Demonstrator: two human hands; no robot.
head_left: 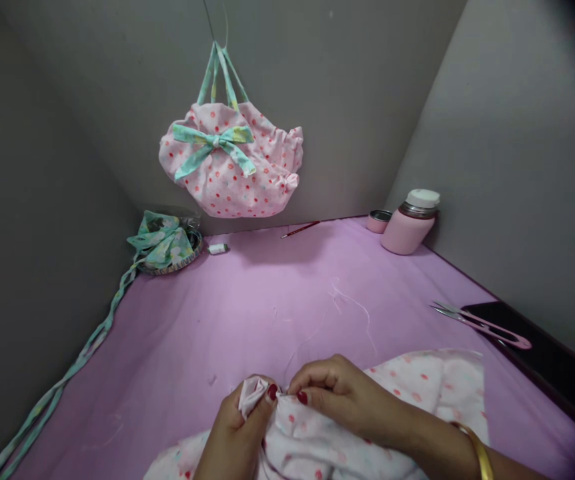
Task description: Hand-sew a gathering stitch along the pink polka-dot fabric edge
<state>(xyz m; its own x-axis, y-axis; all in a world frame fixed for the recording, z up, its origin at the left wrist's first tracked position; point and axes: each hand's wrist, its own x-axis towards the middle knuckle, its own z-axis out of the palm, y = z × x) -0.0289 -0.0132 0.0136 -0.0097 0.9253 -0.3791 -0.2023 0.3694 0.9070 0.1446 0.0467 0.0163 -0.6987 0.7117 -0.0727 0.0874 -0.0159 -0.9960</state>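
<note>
My left hand [242, 420] is closed on a gathered edge of the white-pink dotted fabric [312, 427], its thumb pressed on the folds. Touching the same spot, my right hand [330, 393] pinches a tiny, thin, dark sliver that looks like a sewing needle [283, 393]; it is mostly hidden by the fingertips. A fine pale thread [310, 339] runs from near these fingertips out across the purple cloth. The rest of the dotted fabric spreads beneath my right forearm and toward me.
A pink dotted baby bonnet-like piece [232, 167] with a green bow hangs at the back. Pink thread snips [487, 327] lie right, near a black flat object [537, 353]. Further back stand a pink bottle [402, 230], thread spool [218, 249], and a basket [175, 267] with green straps trailing left.
</note>
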